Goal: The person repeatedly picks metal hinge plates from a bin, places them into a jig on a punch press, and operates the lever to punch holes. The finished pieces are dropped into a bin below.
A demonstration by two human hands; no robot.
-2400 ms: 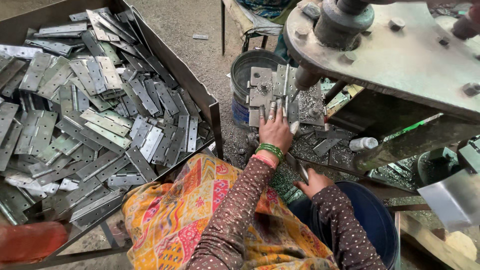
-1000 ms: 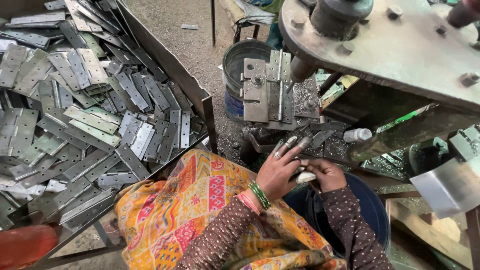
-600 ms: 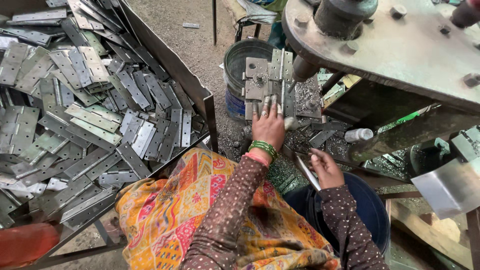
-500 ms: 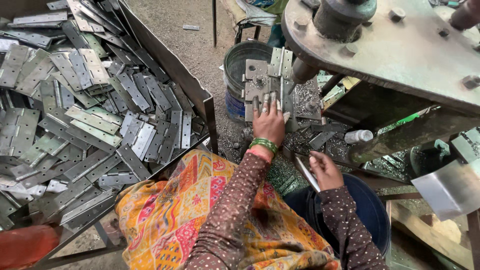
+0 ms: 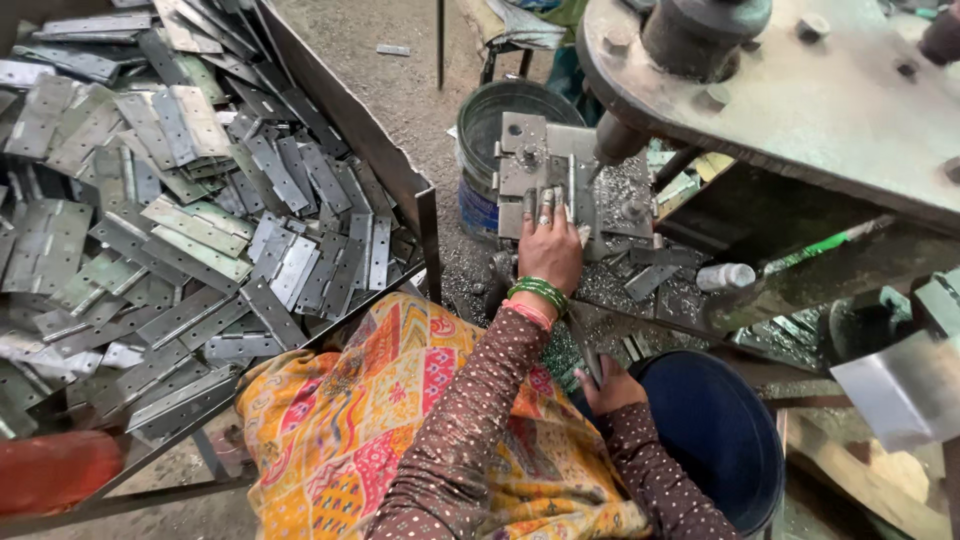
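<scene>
My left hand (image 5: 550, 250), with green bangles at the wrist, reaches to the die block (image 5: 520, 150) of a press. Its fingers lie flat on a small metal hinge plate (image 5: 572, 200) and hold it against the block. The press ram (image 5: 615, 140) hangs just right of the fingers. Lower down, my right hand (image 5: 612, 388) rests at the rim of a blue bucket (image 5: 725, 440), shut on a thin flat metal piece (image 5: 583, 345) that points up toward my left wrist.
A large metal tray (image 5: 400, 170) at the left is heaped with grey hinge plates (image 5: 190, 220). A grey bucket (image 5: 490, 120) stands behind the die. The heavy press frame (image 5: 800, 100) overhangs at top right. Metal chips and loose plates (image 5: 650, 280) lie around the die.
My left hand drew back to my right hand, then went up to the die block again with a plate. My right hand stayed low by the blue bucket.
</scene>
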